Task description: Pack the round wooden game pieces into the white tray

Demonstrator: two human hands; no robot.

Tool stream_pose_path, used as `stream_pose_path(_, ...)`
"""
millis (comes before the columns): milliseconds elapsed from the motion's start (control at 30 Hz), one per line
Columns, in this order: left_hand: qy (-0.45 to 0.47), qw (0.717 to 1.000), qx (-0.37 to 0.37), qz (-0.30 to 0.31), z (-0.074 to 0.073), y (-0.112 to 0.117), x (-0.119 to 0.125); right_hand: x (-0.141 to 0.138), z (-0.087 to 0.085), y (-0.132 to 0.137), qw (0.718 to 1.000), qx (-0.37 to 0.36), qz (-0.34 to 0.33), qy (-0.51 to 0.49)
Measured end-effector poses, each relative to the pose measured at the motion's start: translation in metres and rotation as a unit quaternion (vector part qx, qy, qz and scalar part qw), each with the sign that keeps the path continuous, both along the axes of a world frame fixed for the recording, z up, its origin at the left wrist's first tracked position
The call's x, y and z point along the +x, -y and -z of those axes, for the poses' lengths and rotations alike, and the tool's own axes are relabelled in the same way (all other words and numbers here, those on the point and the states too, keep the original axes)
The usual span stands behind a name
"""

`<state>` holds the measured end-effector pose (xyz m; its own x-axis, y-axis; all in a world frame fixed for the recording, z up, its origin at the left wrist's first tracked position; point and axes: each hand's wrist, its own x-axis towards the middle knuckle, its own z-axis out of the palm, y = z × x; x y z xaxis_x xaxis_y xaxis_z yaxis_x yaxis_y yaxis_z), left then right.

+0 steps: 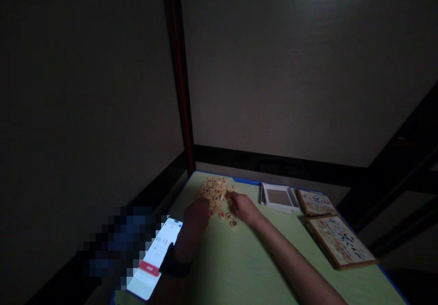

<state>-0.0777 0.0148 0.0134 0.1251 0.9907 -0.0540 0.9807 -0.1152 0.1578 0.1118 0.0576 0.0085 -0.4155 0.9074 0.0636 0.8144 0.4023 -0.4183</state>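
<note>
Head — piece heap (215, 191), elongated near-to-far

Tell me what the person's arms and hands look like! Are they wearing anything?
The left hand and the right hand are bare, with no gloves. No sleeves show on the arms. A black band, like a watch strap, goes around the left wrist. The room is too dim to tell if there are any rings.

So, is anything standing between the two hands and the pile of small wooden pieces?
Nothing visible. The left hand and the right hand are at the near edge of the pile of pieces. The phone lies beside the left wrist, and the white tray sits off to the right.
</note>
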Motion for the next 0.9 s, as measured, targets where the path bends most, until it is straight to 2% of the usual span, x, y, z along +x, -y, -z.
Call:
stream_pose_path(100,0.002,1.000,0.017,-0.001,0.001,0.000,0.000,0.027,0.004,-0.014,0.996,-0.046,0.025,-0.075)
stream_pose_path(233,0.005,1.000,0.020,-0.001,0.001,0.000,0.001,0.053,0.010,-0.022,0.977,-0.151,0.029,-0.145)
stream_pose_path(433,0.007,1.000,0.005,0.016,-0.005,0.002,0.002,0.054,0.016,-0.018,0.947,-0.245,0.011,-0.206)
stream_pose_path(600,0.021,1.000,0.010,0.011,-0.006,0.003,0.002,0.046,0.022,-0.017,0.938,-0.263,-0.003,-0.225)
stream_pose_path(733,0.092,0.995,-0.009,0.027,-0.012,0.001,0.001,0.038,0.027,-0.018,0.939,-0.256,-0.003,-0.230)
stream_pose_path(900,0.187,0.972,-0.044,0.133,-0.014,-0.002,0.007,0.034,0.019,-0.015,0.948,-0.228,-0.012,-0.221)
